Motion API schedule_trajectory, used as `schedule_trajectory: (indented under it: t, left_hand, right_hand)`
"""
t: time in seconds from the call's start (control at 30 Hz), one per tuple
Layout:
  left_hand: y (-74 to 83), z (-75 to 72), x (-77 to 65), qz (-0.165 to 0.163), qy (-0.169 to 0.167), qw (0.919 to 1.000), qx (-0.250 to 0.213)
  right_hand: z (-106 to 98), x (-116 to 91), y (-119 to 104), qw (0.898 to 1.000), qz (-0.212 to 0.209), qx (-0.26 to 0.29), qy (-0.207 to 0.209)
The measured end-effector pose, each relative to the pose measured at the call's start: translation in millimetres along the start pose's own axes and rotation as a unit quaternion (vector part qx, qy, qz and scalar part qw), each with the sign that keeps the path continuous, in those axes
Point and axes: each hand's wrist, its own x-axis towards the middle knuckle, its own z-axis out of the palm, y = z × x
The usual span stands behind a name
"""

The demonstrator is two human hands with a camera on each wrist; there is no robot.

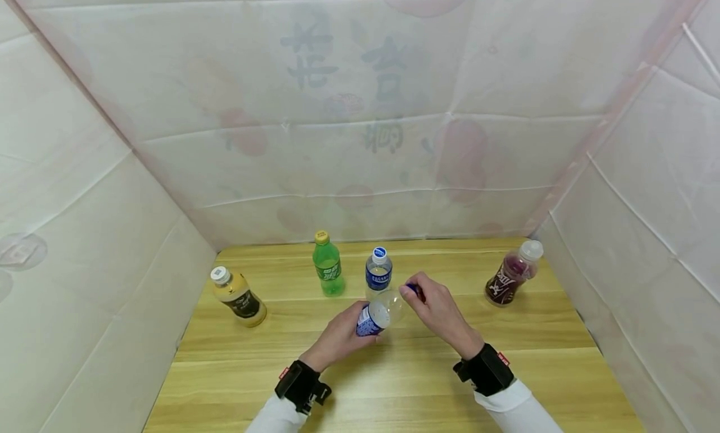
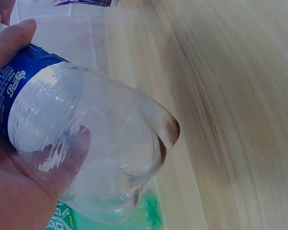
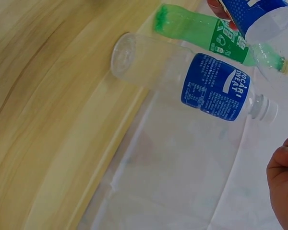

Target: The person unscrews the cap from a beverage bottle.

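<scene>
My left hand [image 1: 341, 330] grips a clear plastic Pepsi bottle [image 2: 96, 129] round its blue label, and the bottle tilts with its neck toward my right hand. No drink fills the bottle; only a dark tint shows at its base. Fingers of my right hand [image 1: 441, 311] pinch the blue bottle cap [image 1: 415, 289] at the neck end. Just behind the Pepsi bottle stands a Pocari Sweat bottle [image 1: 379, 272] with a blue label and white-rimmed cap. In the right wrist view, my right hand [image 3: 284, 184] shows only at the edge, its cap out of sight.
A green soda bottle [image 1: 327, 265] with a yellow cap stands left of the Pocari Sweat bottle. Far left is a yellowish drink bottle [image 1: 239, 298]; far right, a dark purple one [image 1: 509, 277]. White sheeting [image 1: 360, 158] walls the wooden table [image 1: 422, 383] at back and sides.
</scene>
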Motion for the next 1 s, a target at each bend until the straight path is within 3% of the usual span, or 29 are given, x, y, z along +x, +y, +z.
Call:
schedule_trajectory:
  t: [1.0]
  left_hand:
    - [4.0, -8.0, 1.1, -0.014, -0.058, 0.9964, -0.06]
  right_hand:
    - [-3.9, -1.0, -1.3, 0.999, -0.045, -0.005, 0.006]
